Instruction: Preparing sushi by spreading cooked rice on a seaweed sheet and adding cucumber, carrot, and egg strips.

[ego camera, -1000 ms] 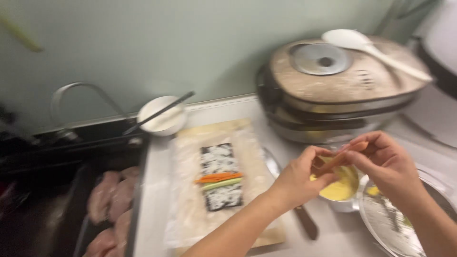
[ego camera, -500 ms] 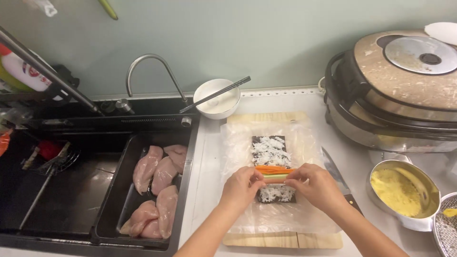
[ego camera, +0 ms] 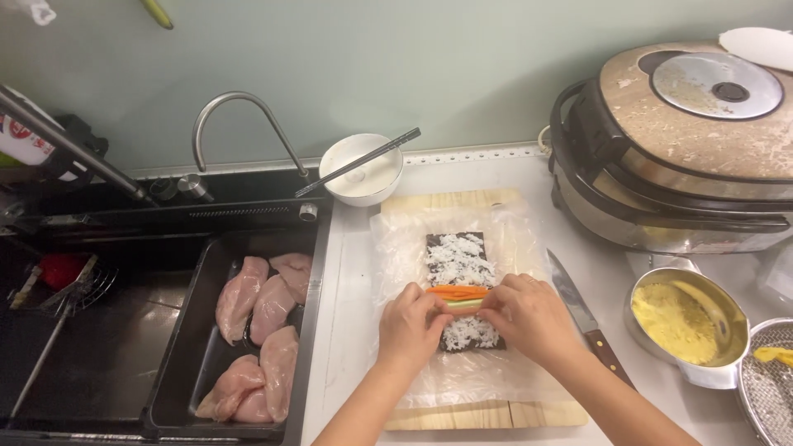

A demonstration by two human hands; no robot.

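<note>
A dark seaweed sheet (ego camera: 459,281) spread with white rice lies on clear plastic wrap over a wooden board (ego camera: 487,413). Orange carrot strips (ego camera: 459,291) and pale green strips (ego camera: 462,305) lie across its middle. My left hand (ego camera: 410,324) and my right hand (ego camera: 529,315) rest on the sheet from either side, fingertips pinching the ends of the filling strips. The near part of the rice is partly hidden by my fingers.
A knife (ego camera: 588,326) lies right of the board. A steel bowl of yellow food (ego camera: 687,324) and a mesh strainer (ego camera: 766,384) stand at the right, a large rice cooker (ego camera: 686,149) behind. A white bowl with chopsticks (ego camera: 360,168) sits by the tap. A black tray (ego camera: 198,363) holds raw chicken.
A second ago my hands were over the yellow bowl at the right. They have moved to the seaweed sheet and now press on the filling strips. The view has swung left.
</note>
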